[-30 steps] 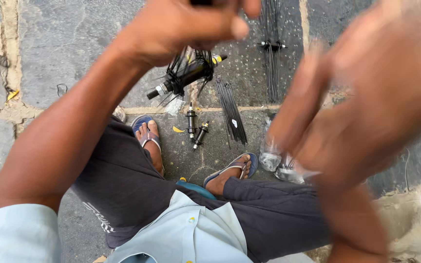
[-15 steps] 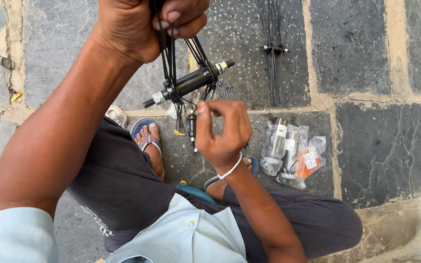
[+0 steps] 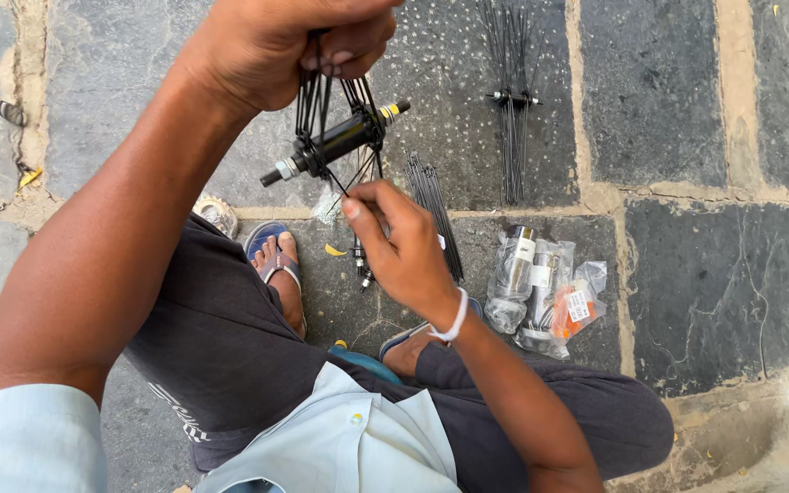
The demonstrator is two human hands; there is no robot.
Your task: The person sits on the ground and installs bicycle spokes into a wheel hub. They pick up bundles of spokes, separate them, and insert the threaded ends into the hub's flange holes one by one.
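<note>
Gripping spokes (image 3: 321, 91) in left hand (image 3: 276, 46); hub (image 3: 335, 141) hanging clear above paving.

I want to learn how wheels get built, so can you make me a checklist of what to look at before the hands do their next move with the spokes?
1. Left hand grips the gathered spokes above the hub: ok.
2. Black hub hangs off the ground, tilted, axle ends free: ok.
3. Right hand pinches a single spoke just below the hub: ok, though where its end sits in the hub flange is too small to tell.
4. Spare spokes lie on the stone beside the right hand: ok.
5. Second spoke bundle lies further off on the stone: ok.
6. Plastic parts bags lie by the right wrist; whether open or sealed: cannot tell.
</note>
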